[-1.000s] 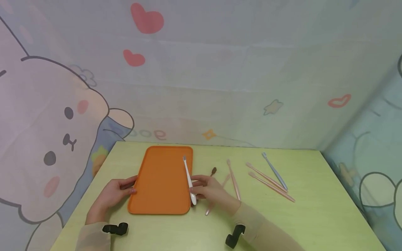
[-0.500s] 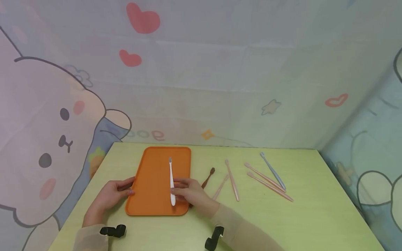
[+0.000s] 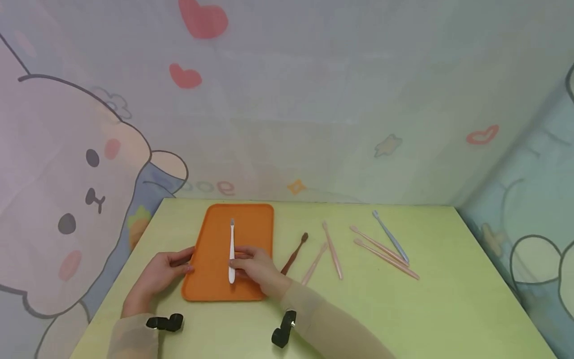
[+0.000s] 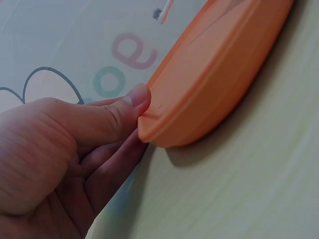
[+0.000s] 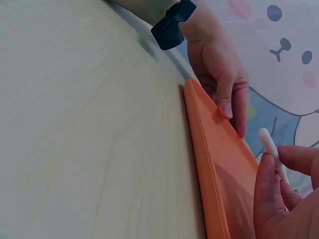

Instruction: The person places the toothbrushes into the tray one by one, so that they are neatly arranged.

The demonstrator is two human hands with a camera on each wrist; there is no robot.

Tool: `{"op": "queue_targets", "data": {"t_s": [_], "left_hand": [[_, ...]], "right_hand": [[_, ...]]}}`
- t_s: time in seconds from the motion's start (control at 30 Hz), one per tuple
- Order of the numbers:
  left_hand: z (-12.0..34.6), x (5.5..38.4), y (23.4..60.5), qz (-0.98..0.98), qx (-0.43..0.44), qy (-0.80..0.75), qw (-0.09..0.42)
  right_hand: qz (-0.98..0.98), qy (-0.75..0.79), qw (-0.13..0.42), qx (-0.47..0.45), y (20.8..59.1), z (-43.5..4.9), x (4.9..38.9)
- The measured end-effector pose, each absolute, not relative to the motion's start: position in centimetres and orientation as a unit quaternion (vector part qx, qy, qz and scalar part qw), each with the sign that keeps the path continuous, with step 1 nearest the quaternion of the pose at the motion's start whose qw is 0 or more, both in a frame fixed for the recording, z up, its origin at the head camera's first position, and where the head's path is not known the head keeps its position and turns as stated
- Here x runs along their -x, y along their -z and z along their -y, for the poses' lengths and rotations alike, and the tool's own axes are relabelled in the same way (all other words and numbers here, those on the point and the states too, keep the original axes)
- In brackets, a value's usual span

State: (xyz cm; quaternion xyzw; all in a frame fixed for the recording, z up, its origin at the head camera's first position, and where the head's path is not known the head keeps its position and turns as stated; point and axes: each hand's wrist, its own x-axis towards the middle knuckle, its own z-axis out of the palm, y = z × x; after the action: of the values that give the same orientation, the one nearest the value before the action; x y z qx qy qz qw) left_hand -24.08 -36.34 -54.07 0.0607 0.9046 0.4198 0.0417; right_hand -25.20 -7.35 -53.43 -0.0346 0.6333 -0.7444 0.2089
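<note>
Left hand (image 3: pixel 161 274): grips the tray (image 3: pixel 251 224) at its left long side. Left wrist view: thumb tip on top of the rim, fingers against the outside and below, close to a rounded corner.

Right hand (image 3: pixel 259 269): thumb and fingers pinch the white brush (image 3: pixel 232 239) by the lower part of its handle. The hand reaches in over the tray's right side.

White brush: held over the tray, about midway across its width. Bristle end points to the far side, rounded handle end to the near side. Right wrist view: the handle end sticks out past the pinch, above the level of the tray.

Tray: orange, shallow, raised rim, long sides running near to far, on the left half of the yellow-green table (image 3: pixel 358 319).

Right of the tray: brown brush (image 3: pixel 293 255), slanted, head away; its lower end is hidden by the right arm. Just beside it, a short-looking pink brush (image 3: pixel 315 264), partly covered by the same arm, then a second pink brush (image 3: pixel 333 253). Farther right, two more pink brushes (image 3: pixel 387 260) lie nearly parallel. The blue brush (image 3: pixel 391 237) slants beyond them; its handle end is by that of the upper pink one, contact cannot be told.

Each wrist carries a black camera (image 3: pixel 283 330) by a beige sleeve (image 3: pixel 332 319).
</note>
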Motion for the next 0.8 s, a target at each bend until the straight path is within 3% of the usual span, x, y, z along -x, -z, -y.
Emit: {"op": "queue_targets", "data": {"t_s": [0.4,0.8], "left_hand": [[36.5,23.7,53.8,-0.909,-0.049,-0.413,0.040],[36.5,23.3,53.8,-0.903,-0.049,-0.425,0.037]], "right_hand": [[-0.651,0.735,0.191,-0.003,52.6,13.1,24.1],[-0.674,0.721,0.161,-0.029,52.9,14.8,24.0]]}}
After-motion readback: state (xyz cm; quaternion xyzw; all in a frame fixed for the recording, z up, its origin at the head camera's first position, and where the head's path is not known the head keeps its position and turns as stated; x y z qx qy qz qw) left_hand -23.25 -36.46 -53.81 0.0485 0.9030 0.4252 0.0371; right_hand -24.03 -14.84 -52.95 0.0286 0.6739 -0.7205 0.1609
